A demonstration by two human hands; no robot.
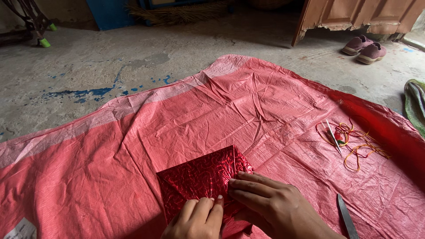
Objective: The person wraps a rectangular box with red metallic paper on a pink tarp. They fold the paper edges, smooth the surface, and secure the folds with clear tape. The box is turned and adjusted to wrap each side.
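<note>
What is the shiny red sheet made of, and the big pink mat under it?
The shiny red sheet looks like metallic foil paper: glossy, glinting, with an embossed swirl pattern. The pink mat seems to be woven plastic sheeting: fine grid texture, dull sheen, sharp crinkles.

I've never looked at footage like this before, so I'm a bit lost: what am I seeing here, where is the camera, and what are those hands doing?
This is one picture from a camera worn on a person's head, looking down at their own two bare hands. No machine is involved. The person works over a red woven plastic sheet spread on a rough concrete floor. Both hands press on a piece of shiny red patterned foil paper, folded to a point. The left hand pinches its lower edge, and the right hand lies flat on it. To the right lie tangled yellow and red threads with a thin metal tool, and a blade near the bottom edge. A pair of shoes sits by a doorway.
</note>
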